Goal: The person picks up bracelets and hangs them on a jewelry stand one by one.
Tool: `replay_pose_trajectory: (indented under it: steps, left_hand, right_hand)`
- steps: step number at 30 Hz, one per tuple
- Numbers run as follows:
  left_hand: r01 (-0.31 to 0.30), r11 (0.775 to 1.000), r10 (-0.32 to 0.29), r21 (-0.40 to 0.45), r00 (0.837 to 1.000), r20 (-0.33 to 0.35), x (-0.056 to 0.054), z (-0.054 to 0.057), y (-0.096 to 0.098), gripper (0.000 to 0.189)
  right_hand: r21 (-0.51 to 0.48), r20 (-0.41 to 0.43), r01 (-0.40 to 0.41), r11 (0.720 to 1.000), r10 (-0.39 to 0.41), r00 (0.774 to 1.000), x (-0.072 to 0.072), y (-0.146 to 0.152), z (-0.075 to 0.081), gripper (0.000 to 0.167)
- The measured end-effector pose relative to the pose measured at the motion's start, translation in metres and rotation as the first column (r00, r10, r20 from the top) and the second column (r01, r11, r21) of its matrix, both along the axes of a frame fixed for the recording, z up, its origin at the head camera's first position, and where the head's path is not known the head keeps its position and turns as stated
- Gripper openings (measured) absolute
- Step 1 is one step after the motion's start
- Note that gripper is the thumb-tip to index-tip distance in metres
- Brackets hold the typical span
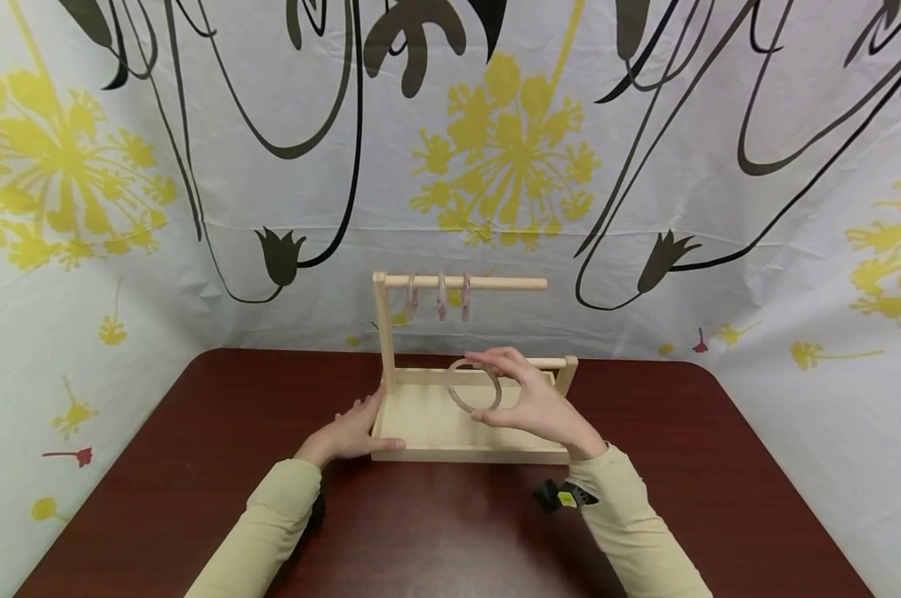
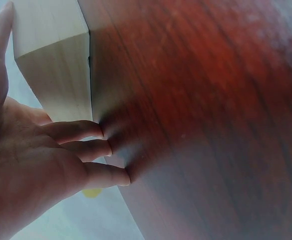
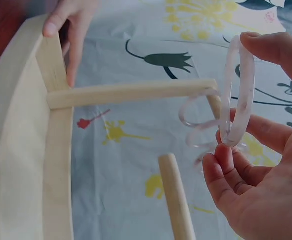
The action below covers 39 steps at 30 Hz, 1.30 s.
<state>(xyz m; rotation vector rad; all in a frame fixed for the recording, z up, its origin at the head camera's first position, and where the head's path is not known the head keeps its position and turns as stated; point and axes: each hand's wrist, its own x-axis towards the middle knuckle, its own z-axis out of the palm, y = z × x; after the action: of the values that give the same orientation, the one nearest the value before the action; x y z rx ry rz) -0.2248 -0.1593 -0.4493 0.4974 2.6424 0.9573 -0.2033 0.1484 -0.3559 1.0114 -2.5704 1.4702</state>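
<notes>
My right hand (image 1: 532,407) pinches a pale pinkish, translucent bangle (image 1: 450,392) between thumb and fingertips, above the tray of a light wooden stand (image 1: 428,428). In the right wrist view the bangle (image 3: 244,95) spans from thumb to fingers. Three similar bangles (image 1: 442,299) hang on the stand's upper bar (image 1: 506,283), toward its left end. At the stand's front left corner rests my left hand (image 1: 353,432), thumb over the rim and other fingers along the outer side. The left wrist view shows those fingers straight and spread, tips touching the table.
A dark red-brown table (image 1: 435,523) carries the stand near its back edge. Behind and at both sides hangs a white cloth (image 1: 218,191) with yellow and dark flower prints. A short lower rod (image 1: 547,363) runs along the stand's back right; the upper bar's right end is free.
</notes>
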Motion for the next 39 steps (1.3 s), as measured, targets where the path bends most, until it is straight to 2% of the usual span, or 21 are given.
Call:
replay_pose_trajectory:
  steps: [12,16,21,23,28,30,35,39]
  left_hand:
    - [0.007,1.0,-0.007,0.003,1.0,-0.01,0.0,0.0,0.0,0.107]
    - [0.006,1.0,-0.006,0.0,1.0,-0.009,0.0,0.0,0.0,0.107]
    - [0.005,1.0,-0.005,0.001,1.0,-0.006,0.0,-0.002,0.0,0.108]
    - [0.006,1.0,-0.006,0.006,1.0,-0.006,-0.001,-0.002,0.0,0.108]
    - [0.007,1.0,-0.007,0.006,1.0,-0.006,-0.001,-0.002,0.0,0.108]
    - [0.007,1.0,-0.007,0.003,1.0,-0.006,-0.001,-0.002,0.0,0.108]
    - [0.008,1.0,-0.008,0.004,1.0,-0.002,0.0,-0.001,0.0,0.108]
    - [0.009,1.0,-0.009,0.006,1.0,0.0,0.0,-0.001,0.0,0.109]
  right_hand:
    - [0.035,-0.09,0.105,0.994,-0.101,0.991,-0.012,0.021,0.017,0.068]
    - [0.013,-0.135,0.138,0.99,-0.135,0.981,-0.019,0.029,0.024,0.069]
    - [-0.019,-0.148,0.184,0.983,-0.185,0.972,-0.025,0.037,0.031,0.07]
    - [-0.032,-0.146,0.203,0.979,-0.205,0.968,-0.026,0.039,0.035,0.07]
    - [-0.056,-0.147,0.228,0.972,-0.234,0.961,-0.014,0.035,0.056,0.067]
    - [-0.076,-0.144,0.237,0.969,-0.246,0.959,-0.018,0.038,0.057,0.068]
    - [-0.126,-0.133,0.268,0.955,-0.284,0.949,-0.046,0.053,0.043,0.07]
    - [-0.139,-0.126,0.297,0.945,-0.315,0.941,-0.051,0.056,0.045,0.069]
